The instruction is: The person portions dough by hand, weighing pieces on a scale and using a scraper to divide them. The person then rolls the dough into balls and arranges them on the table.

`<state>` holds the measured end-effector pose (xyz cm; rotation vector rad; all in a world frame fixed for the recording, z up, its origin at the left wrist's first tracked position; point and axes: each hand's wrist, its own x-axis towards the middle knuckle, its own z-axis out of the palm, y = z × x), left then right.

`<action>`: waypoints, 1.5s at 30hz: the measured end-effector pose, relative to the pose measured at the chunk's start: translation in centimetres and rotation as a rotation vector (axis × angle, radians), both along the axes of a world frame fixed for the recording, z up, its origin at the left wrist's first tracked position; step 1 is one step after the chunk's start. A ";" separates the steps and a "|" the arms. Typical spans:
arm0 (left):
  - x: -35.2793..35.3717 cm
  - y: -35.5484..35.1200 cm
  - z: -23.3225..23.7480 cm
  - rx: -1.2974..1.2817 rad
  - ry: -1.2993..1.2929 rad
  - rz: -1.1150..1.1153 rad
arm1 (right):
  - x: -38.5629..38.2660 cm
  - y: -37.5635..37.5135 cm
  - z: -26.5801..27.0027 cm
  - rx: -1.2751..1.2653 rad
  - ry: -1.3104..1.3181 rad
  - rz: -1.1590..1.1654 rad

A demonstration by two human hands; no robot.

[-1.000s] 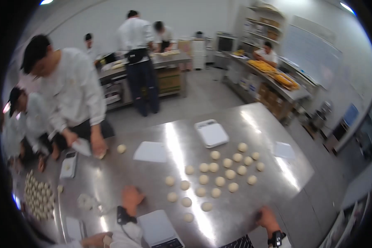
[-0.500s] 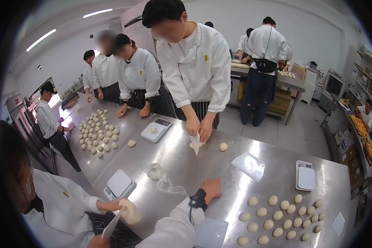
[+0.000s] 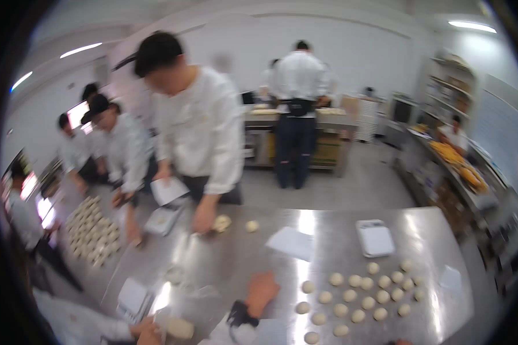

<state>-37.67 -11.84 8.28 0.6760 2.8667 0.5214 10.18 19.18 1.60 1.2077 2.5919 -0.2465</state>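
My left hand (image 3: 262, 291) rests on the steel table (image 3: 230, 253), a black strapped device (image 3: 240, 314) round its wrist. Its fingers look curled under, and anything beneath them is hidden. To its right several pale round dough balls (image 3: 368, 302) lie spread in loose rows. At the bottom edge a blurred skin-coloured sliver (image 3: 403, 342), probably my right hand, barely shows; its fingers are out of sight. Beyond my left hand lies a white sheet-like scraper (image 3: 291, 242). A white kitchen scale (image 3: 375, 238) stands at the far right.
Across the table a person (image 3: 198, 132) holds a white scraper (image 3: 168, 190) near another scale (image 3: 163, 221). At lower left, a person's hands (image 3: 148, 332) are beside a dough piece (image 3: 180, 328). A crumpled clear bag (image 3: 200, 290) lies nearby. More dough balls (image 3: 93, 233) cover the left end.
My view has swung right, so things sit further left and blurred. The person opposite has lifted the scraper from the dough and moved it toward the scale.
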 end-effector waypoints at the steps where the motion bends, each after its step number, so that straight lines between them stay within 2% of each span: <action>1: 2.7 1.2 2.8 0.058 0.140 -0.040 | -2.4 0.0 1.1 0.083 -0.162 -0.126; 2: 5.5 2.7 4.9 0.193 0.142 -0.135 | -2.6 -1.0 3.1 -0.010 -0.394 -0.094; 3: 8.1 3.2 5.9 0.308 0.113 -0.207 | -3.2 -1.6 3.8 -0.058 -0.375 -0.128; 5: 14.2 4.3 5.0 0.279 -0.164 -0.566 | -2.8 -2.5 3.0 -0.062 -0.264 -0.189; 7: 21.2 3.4 5.3 0.201 -0.237 -0.820 | -2.4 -3.0 4.0 -0.028 -0.183 -0.193; 9: 24.6 2.9 3.1 -0.031 -0.240 -1.038 | -2.3 -3.4 5.9 -0.051 -0.139 -0.220; 10: 25.2 2.1 1.0 -0.028 -0.239 -1.043 | -2.0 -3.6 6.6 -0.078 -0.100 -0.226; 12: 24.9 1.1 -3.5 -0.207 -0.180 -1.064 | -1.6 -3.8 4.5 -0.034 -0.068 -0.230; 19: 25.2 0.5 -4.4 -0.104 -0.097 -1.029 | -0.6 -4.2 2.3 -0.023 0.094 -0.305; 23: 26.3 0.1 -4.2 -0.066 -0.012 -0.995 | -0.5 -3.4 0.6 -0.091 0.035 -0.210; 25: 26.6 -0.1 -5.1 -0.056 0.028 -0.991 | -0.3 -3.6 0.9 -0.036 0.106 -0.300; 27: 27.0 -0.2 -5.9 -0.002 0.078 -0.959 | -0.2 -4.1 2.1 -0.039 0.109 -0.277; 28: 26.9 0.1 -5.8 -0.007 0.072 -0.951 | -0.1 -4.0 2.7 -0.031 0.113 -0.277; 30: 26.5 1.7 -4.2 -0.365 -0.138 -0.939 | -0.7 -4.0 3.9 -0.046 0.128 -0.287; 34: 26.1 2.1 -1.4 -0.427 -0.188 -1.017 | -0.5 -5.3 3.8 -0.039 0.194 -0.340; 41: 26.4 2.5 -0.7 -0.466 -0.176 -0.981 | 0.2 -5.5 4.9 -0.074 0.286 -0.321; 45: 27.2 3.4 0.1 -0.394 -0.172 -0.925 | 0.5 -4.9 5.0 -0.104 0.276 -0.304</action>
